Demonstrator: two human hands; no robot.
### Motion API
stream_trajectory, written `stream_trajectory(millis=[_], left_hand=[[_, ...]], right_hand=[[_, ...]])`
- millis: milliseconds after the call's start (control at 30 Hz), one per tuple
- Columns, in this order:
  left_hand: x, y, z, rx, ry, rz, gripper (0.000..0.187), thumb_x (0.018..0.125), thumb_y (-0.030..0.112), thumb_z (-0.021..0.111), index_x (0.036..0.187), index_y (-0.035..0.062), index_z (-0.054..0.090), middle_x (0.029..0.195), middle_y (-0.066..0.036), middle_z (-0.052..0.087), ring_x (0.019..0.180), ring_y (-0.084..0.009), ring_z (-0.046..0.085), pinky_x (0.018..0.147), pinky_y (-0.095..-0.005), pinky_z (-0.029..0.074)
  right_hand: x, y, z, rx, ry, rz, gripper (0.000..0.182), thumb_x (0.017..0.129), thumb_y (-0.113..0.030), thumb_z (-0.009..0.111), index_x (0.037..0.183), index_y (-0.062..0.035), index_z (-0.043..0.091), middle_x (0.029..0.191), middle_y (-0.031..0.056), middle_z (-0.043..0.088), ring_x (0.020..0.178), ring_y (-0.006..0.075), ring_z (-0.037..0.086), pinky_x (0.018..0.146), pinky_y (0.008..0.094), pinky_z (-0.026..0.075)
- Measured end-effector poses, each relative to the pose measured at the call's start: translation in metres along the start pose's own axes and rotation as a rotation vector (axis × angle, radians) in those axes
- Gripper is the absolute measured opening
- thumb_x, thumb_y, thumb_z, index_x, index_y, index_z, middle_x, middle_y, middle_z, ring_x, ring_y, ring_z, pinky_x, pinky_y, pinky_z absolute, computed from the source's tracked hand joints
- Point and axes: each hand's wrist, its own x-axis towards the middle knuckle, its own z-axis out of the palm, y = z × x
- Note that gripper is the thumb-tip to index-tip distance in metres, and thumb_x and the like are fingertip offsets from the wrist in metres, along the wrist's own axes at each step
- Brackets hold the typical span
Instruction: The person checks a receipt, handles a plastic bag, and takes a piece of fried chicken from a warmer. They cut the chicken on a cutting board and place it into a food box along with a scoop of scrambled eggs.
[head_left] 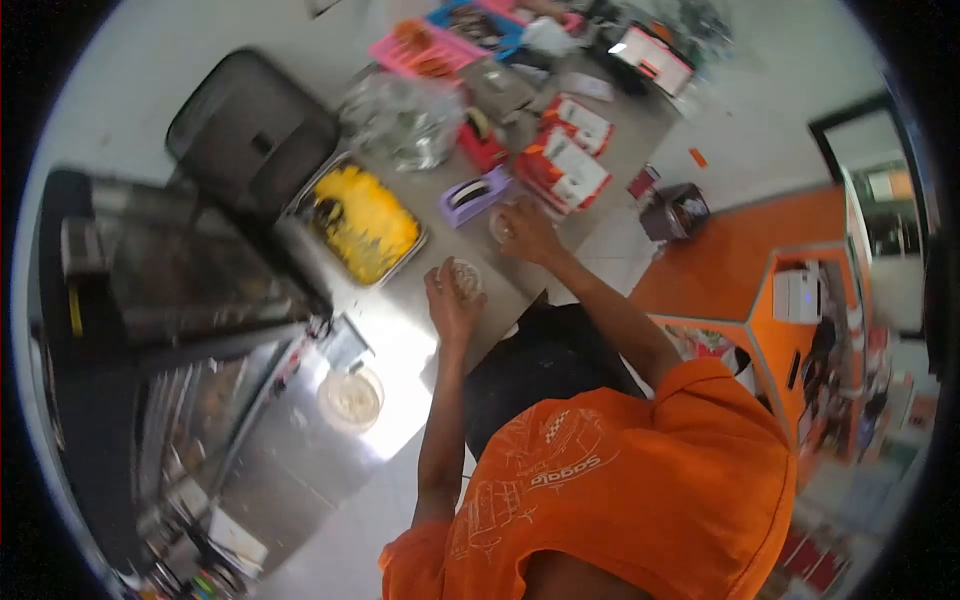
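At the far left of the steel counter stands a dark machine with a glossy front, and below it a round white container sits on the bright metal. Behind the machine lies a black tray, tilted against the wall side. Just right of that is a metal pan filled with yellow shreds, close to my hands but not touching them.

My left hand rests on the counter edge, fingers curled around a small round pale disc, gripping it from the side. My right hand lies just beyond, palm down with the fingers bent over another small pale piece; I cannot tell whether it is really clamped or only covered.

Between the pan and my right hand sits a purple box, near my fingers. Behind it a crumpled clear plastic bag bulks up, then red-and-white cartons lie flat just past my right hand. Farther back are pink and blue baskets. To the right, off the counter, a dark bin stands on the floor.
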Motion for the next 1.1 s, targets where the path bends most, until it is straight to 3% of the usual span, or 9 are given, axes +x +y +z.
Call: stream_trajectory(millis=[233,400,567,633,700,733,900,1033,1100], left_hand=[[0.045,0.009,0.042,0.166,0.077,0.132,0.088,0.063,0.017,0.086,0.14,0.0125,0.044,0.131,-0.023,0.042,0.118,-0.043,0.047,0.102,-0.048,0.042],[0.041,0.008,0.04,0.18,0.017,0.117,0.094,0.063,0.031,0.087,0.14,0.0034,0.041,0.14,-0.026,0.033,0.129,-0.0422,0.036,0.109,-0.0514,0.034],[0.04,0.069,0.031,0.235,0.211,0.1,0.082,0.077,0.034,0.08,0.142,0.0052,0.039,0.142,-0.023,0.04,0.141,-0.0406,0.023,0.115,-0.0522,0.025],[0.053,0.087,0.032,0.39,0.413,0.233,0.062,0.089,0.035,0.069,0.138,0.0043,0.046,0.137,-0.022,0.045,0.134,-0.0389,0.035,0.111,-0.0508,0.031],[0.073,0.131,0.041,0.28,0.49,0.239,0.042,0.098,0.039,0.057,0.115,0.0008,0.059,0.132,-0.02,0.048,0.116,-0.0335,0.049,0.101,-0.0487,0.039],[0.086,0.156,0.056,0.158,0.55,0.226,0.034,0.096,0.033,0.056,0.083,0.0015,0.058,0.119,-0.017,0.053,0.098,-0.0278,0.053,0.09,-0.0446,0.043],[0.165,0.282,0.159,-0.144,0.38,0.378,0.023,0.083,0.019,0.052,0.067,0.003,0.052,0.102,-0.015,0.058,0.094,-0.0279,0.056,0.084,-0.0408,0.045],[0.214,0.347,0.225,-0.055,0.169,0.362,0.021,0.083,0.017,0.053,0.066,0.0038,0.057,0.099,-0.013,0.06,0.092,-0.0255,0.059,0.081,-0.0367,0.047],[0.235,0.37,0.249,0.027,0.098,0.367,0.019,0.08,0.013,0.052,0.066,0.002,0.06,0.092,-0.011,0.062,0.085,-0.0267,0.061,0.077,-0.0362,0.047]], right_hand=[[-0.006,0.011,-0.037,0.187,0.061,-0.071,0.066,0.074,-0.031,0.076,0.134,-0.0163,0.053,0.135,0.0141,0.051,0.132,0.0373,0.042,0.101,0.0466,0.043],[-0.033,0.048,-0.095,0.382,0.223,-0.047,0.037,0.082,-0.021,0.068,0.118,-0.0114,0.065,0.123,0.0124,0.062,0.117,0.0352,0.057,0.097,0.0443,0.047],[-0.004,0.226,-0.2,0.411,0.481,0.148,0.026,0.087,0.004,0.053,0.103,-0.0052,0.07,0.1,0.0122,0.071,0.085,0.0265,0.069,0.076,0.0329,0.053],[0.024,0.311,-0.244,0.485,0.579,0.342,0.018,0.09,-0.015,0.057,0.098,-0.0076,0.071,0.101,0.0142,0.071,0.091,0.0313,0.069,0.079,0.0391,0.054],[0.061,0.422,-0.274,0.215,0.597,0.476,0.017,0.093,-0.012,0.058,0.103,-0.0046,0.07,0.09,0.0107,0.072,0.077,0.0198,0.068,0.071,0.0311,0.052],[0.082,0.466,-0.29,0.209,0.758,0.441,0.019,0.094,-0.017,0.057,0.103,-0.0066,0.07,0.092,0.012,0.072,0.081,0.024,0.069,0.074,0.0345,0.053],[0.191,0.667,-0.339,0.092,1.128,0.659,0.033,0.088,-0.032,0.07,0.11,-0.0077,0.069,0.081,0.0082,0.071,0.07,0.0167,0.066,0.066,0.03,0.052],[0.25,0.773,-0.322,0.39,0.945,0.952,0.036,0.082,-0.032,0.077,0.105,-0.0055,0.07,0.081,0.0047,0.071,0.067,0.0134,0.063,0.063,0.0269,0.049],[0.235,0.758,-0.349,0.495,0.828,0.704,0.032,0.081,-0.028,0.079,0.098,-0.0026,0.071,0.08,0.0023,0.069,0.069,0.0102,0.061,0.061,0.0259,0.047]])
